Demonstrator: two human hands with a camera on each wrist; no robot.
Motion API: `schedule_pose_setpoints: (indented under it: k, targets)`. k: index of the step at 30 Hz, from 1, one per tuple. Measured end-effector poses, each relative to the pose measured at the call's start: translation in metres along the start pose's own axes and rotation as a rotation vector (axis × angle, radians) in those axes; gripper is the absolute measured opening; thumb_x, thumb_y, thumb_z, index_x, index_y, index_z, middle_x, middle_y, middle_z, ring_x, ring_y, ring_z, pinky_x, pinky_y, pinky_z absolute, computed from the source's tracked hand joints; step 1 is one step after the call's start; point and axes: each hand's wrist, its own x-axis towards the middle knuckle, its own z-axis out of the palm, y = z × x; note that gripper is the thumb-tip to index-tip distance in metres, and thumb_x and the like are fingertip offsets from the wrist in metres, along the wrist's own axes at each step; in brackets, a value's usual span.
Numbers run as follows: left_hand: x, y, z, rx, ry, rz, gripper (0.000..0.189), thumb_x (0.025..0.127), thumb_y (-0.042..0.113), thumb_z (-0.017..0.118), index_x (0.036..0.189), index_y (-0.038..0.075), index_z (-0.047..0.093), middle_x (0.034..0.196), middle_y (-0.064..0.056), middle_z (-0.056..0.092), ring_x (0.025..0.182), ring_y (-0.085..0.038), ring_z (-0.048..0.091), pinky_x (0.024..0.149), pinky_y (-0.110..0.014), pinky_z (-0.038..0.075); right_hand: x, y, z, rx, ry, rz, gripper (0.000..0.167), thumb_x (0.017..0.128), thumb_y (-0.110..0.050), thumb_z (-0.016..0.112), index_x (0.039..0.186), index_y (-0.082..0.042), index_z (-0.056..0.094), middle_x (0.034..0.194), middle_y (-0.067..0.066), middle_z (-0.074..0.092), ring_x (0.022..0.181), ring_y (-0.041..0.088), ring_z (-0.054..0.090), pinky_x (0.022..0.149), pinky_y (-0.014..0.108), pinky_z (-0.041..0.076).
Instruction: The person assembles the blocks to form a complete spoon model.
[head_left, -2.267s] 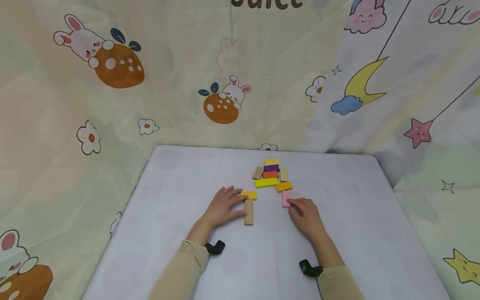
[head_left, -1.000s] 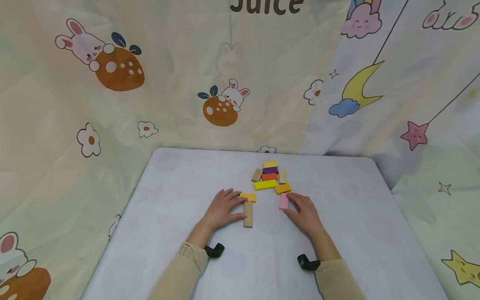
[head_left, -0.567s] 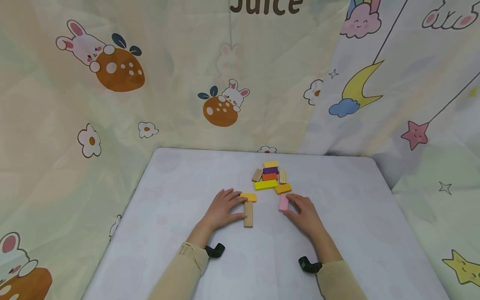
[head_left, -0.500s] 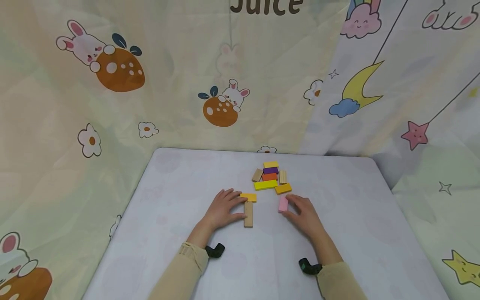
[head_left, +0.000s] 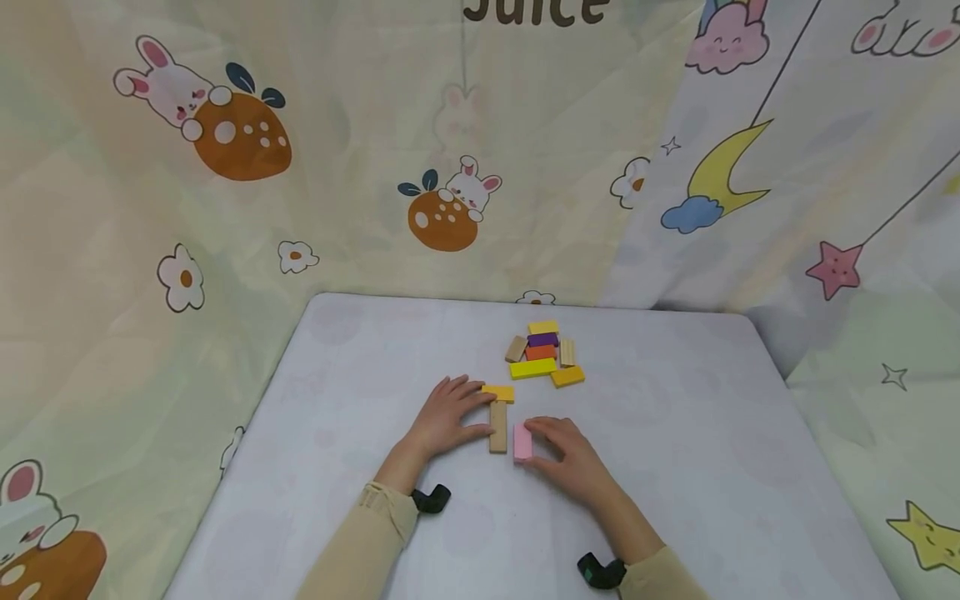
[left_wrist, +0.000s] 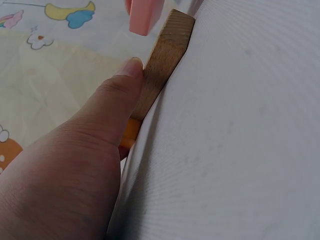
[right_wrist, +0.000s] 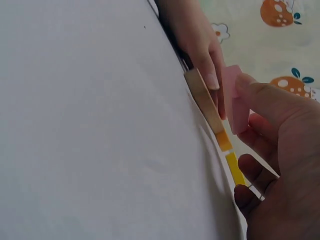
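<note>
My right hand (head_left: pixel 572 460) pinches a pink block (head_left: pixel 522 442) between thumb and fingers. The left wrist view shows this pink block (left_wrist: pixel 145 19) raised off the table, near the end of a plain wooden block (left_wrist: pixel 167 50). In the head view it hangs just right of that wooden block (head_left: pixel 498 428), with a narrow gap between. A yellow-orange block (head_left: pixel 500 393) lies across the wooden block's far end, like the top of a T. My left hand (head_left: pixel 446 414) rests beside these two, its thumb touching the wooden block and a fingertip at the yellow-orange one.
A cluster of blocks lies farther back: yellow (head_left: pixel 543 327), purple (head_left: pixel 543 340), red-orange (head_left: pixel 541 353), bright yellow (head_left: pixel 532 368), orange (head_left: pixel 567 377) and two plain wooden ones (head_left: pixel 567 352). The white table (head_left: pixel 675 467) meets a cartoon-printed cloth (head_left: pixel 345 167) behind.
My right hand has taken the pink block from beside the orange block and carried it left and nearer, to the wooden block's right side. The left hand keeps its place.
</note>
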Motion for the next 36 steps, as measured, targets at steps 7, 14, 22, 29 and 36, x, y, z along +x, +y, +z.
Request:
schedule_pose_setpoints:
  k: [7,14,22,29,36]
  targets:
    - [0.0,0.0,0.0,0.008,0.002,-0.002,0.065,0.088,0.073,0.051,0.144,0.041,0.047,0.155,0.007,0.043,0.149,-0.024,0.03,0.125,-0.05,0.015,-0.008,-0.012,0.013,-0.022,-0.063,-0.207,0.053,0.085,-0.049,0.073,0.135,-0.036,0.06,0.136,-0.017,0.057,0.117,0.007,0.05,0.099,0.038,0.05]
    - [0.0,0.0,-0.001,0.008,0.019,0.0,0.065,0.087,0.073,0.052,0.143,0.041,0.049,0.154,0.007,0.044,0.148,-0.024,0.031,0.125,-0.05,0.016,-0.011,-0.014,0.02,-0.044,-0.05,-0.291,0.053,0.084,-0.051,0.073,0.134,-0.036,0.06,0.134,-0.019,0.057,0.114,0.004,0.049,0.096,0.034,0.05]
    - [0.001,0.001,0.001,-0.007,0.03,0.0,0.064,0.087,0.072,0.054,0.143,0.04,0.049,0.153,0.006,0.045,0.148,-0.025,0.031,0.125,-0.05,0.016,-0.012,-0.012,0.028,-0.154,-0.068,-0.308,0.055,0.083,-0.058,0.071,0.133,-0.041,0.058,0.134,-0.022,0.057,0.113,0.002,0.048,0.097,0.033,0.047]
    - [-0.001,0.003,0.0,-0.015,0.022,-0.005,0.065,0.087,0.072,0.054,0.143,0.039,0.05,0.153,0.006,0.045,0.148,-0.025,0.031,0.125,-0.051,0.015,-0.012,-0.011,0.028,-0.193,-0.073,-0.331,0.049,0.085,-0.056,0.071,0.128,-0.032,0.063,0.135,-0.018,0.056,0.119,0.006,0.051,0.103,0.038,0.046]
    - [0.0,0.002,0.001,-0.01,0.028,-0.001,0.064,0.087,0.073,0.053,0.143,0.041,0.049,0.153,0.006,0.044,0.148,-0.025,0.03,0.125,-0.05,0.015,-0.013,-0.014,0.027,-0.244,-0.102,-0.338,0.053,0.087,-0.053,0.07,0.136,-0.036,0.058,0.136,-0.018,0.054,0.124,0.009,0.05,0.108,0.043,0.044]
